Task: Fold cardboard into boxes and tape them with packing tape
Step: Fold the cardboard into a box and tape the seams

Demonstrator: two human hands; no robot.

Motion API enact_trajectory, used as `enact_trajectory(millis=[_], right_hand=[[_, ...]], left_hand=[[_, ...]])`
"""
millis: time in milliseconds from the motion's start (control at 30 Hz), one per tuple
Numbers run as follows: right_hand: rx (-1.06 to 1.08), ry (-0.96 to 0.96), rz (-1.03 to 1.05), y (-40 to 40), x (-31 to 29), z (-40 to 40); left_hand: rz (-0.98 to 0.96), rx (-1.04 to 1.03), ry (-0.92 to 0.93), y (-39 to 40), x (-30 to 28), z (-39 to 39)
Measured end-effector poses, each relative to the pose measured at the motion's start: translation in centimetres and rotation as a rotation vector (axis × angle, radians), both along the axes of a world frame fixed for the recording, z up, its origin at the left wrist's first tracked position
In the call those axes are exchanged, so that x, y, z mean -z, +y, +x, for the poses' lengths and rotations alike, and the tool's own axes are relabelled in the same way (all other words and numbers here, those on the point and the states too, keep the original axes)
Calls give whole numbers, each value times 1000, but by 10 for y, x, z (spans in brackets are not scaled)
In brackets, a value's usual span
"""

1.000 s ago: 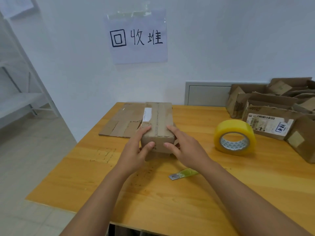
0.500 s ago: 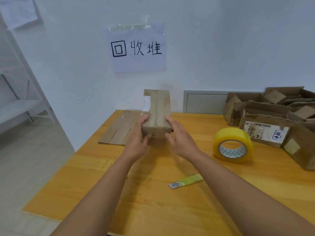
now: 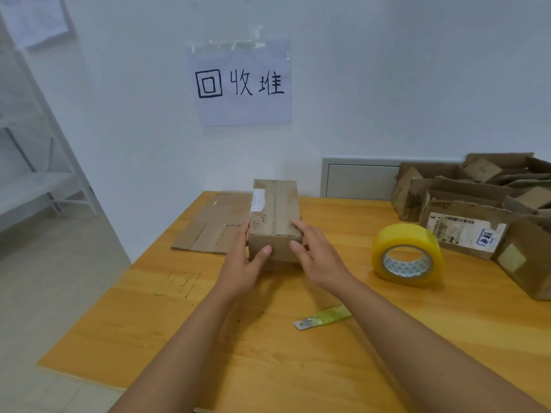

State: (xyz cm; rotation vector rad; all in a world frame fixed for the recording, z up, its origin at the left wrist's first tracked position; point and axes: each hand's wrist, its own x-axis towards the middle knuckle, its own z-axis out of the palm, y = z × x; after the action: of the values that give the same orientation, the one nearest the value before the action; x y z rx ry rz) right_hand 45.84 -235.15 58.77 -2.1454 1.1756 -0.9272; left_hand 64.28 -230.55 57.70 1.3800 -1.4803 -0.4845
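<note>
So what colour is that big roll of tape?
The roll of tape is see-through yellow with a white patterned core, seen in the head view.

box (image 3: pixel 275 216) lowered onto table (image 3: pixel 328 368), right hand (image 3: pixel 320 257) loosening off
</note>
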Motion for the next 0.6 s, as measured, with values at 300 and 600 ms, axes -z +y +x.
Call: enact_trajectory(millis=[300,600], right_hand=[[84,143,-5,-41,-3,0],[155,228,15,-63,13,-4]], left_hand=[[148,27,-219,-36,9,-3],[146,95,-177,-72,39,-1]])
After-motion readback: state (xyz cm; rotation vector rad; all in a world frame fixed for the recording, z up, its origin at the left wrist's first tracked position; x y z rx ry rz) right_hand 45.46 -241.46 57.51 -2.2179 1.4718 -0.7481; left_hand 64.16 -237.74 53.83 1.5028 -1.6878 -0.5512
